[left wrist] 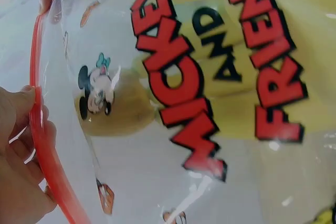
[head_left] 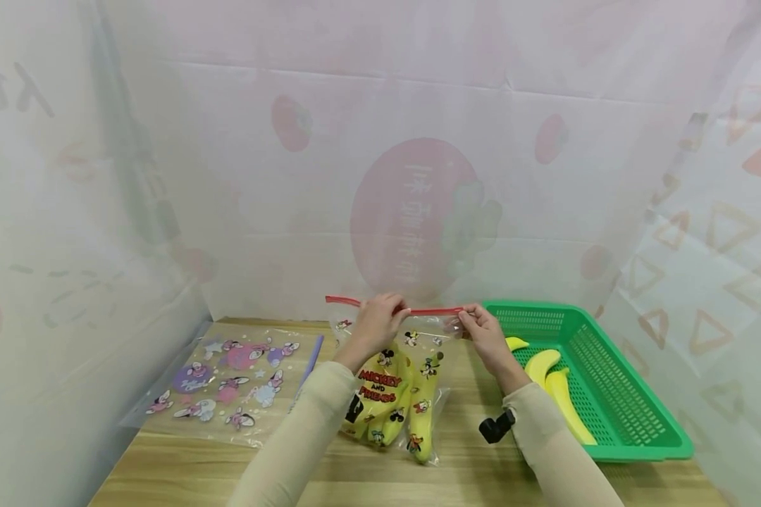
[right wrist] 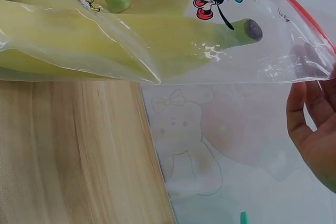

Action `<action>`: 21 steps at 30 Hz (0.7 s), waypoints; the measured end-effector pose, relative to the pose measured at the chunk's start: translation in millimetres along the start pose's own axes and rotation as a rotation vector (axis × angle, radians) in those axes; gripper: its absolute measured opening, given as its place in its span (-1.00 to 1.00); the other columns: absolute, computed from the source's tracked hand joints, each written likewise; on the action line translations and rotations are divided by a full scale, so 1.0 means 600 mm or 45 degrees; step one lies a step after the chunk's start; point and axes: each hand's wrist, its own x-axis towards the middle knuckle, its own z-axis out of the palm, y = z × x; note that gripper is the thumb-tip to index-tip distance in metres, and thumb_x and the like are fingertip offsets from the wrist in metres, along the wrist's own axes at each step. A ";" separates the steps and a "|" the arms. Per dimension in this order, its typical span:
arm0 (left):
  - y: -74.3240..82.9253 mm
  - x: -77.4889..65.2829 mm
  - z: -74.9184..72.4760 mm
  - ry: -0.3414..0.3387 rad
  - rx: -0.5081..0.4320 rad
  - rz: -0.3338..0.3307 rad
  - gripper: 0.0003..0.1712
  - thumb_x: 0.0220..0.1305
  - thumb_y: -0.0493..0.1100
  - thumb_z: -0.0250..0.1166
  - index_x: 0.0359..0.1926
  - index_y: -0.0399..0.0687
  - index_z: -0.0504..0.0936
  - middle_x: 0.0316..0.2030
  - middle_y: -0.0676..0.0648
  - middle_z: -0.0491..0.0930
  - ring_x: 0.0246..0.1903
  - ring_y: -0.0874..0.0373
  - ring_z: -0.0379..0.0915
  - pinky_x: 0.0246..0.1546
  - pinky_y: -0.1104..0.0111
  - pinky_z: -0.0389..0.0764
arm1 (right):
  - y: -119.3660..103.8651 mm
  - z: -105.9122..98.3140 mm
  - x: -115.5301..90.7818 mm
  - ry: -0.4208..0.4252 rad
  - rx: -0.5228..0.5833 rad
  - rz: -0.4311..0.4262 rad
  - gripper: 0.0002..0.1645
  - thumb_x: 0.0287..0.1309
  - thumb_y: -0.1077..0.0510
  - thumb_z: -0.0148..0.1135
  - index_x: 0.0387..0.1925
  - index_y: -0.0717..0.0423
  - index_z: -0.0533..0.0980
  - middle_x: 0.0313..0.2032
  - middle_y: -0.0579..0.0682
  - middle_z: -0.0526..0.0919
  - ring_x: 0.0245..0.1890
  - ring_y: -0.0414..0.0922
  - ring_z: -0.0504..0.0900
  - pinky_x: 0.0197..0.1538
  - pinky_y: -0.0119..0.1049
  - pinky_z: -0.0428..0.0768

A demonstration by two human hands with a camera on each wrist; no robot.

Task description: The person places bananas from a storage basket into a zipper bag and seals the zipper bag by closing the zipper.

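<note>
At the middle of the counter [head_left: 418,486], I have the bag [head_left: 380,384] by its red zip [head_left: 428,311], with bananas [head_left: 421,415] inside. My hands are apart: the left hand [head_left: 378,324] pinches the zip near its middle, and the right hand [head_left: 484,334] pinches it at the right end. From the pictures I cannot tell whether the zip is sealed.

As I judge it, the work now is along the zip, so I want it taut and straight between my two pinches. A firm right hold would stop that end from sliding while the left fingers press evenly. The bananas lie low, toward the near side, clear of the zip; tipping the bag could bring a stem up into it. The basket [head_left: 539,305] with more bananas is on the right, the other bag [head_left: 228,380] on the left.
</note>
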 end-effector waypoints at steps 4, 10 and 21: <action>-0.011 -0.008 -0.005 0.027 0.030 -0.015 -0.88 0.33 -0.03 0.19 -0.31 0.09 0.58 -0.34 0.14 0.55 -0.26 0.18 0.44 -0.01 0.07 0.29 | -0.001 0.000 -0.001 0.011 -0.015 0.012 -0.70 0.43 0.16 -0.08 -0.12 0.41 0.33 -0.35 -0.05 0.69 -0.36 -0.23 0.61 -0.22 -0.33 0.56; -0.032 -0.017 -0.014 0.065 0.062 -0.036 -0.88 0.32 -0.02 0.20 -0.31 0.10 0.59 -0.36 0.14 0.56 -0.29 0.19 0.45 0.00 0.07 0.28 | 0.001 -0.002 0.001 0.013 -0.033 0.007 -0.71 0.44 0.15 -0.11 -0.13 0.37 0.33 -0.32 -0.02 0.70 -0.32 -0.24 0.63 -0.15 -0.23 0.57; -0.055 -0.029 -0.035 0.084 0.061 -0.068 -0.87 0.31 -0.01 0.21 -0.30 0.08 0.59 -0.33 0.12 0.59 -0.21 0.13 0.45 0.07 0.02 0.24 | -0.001 -0.001 0.007 0.042 -0.046 0.010 -0.70 0.44 0.14 -0.10 -0.12 0.38 0.34 -0.38 -0.12 0.63 -0.37 -0.25 0.57 -0.23 -0.35 0.55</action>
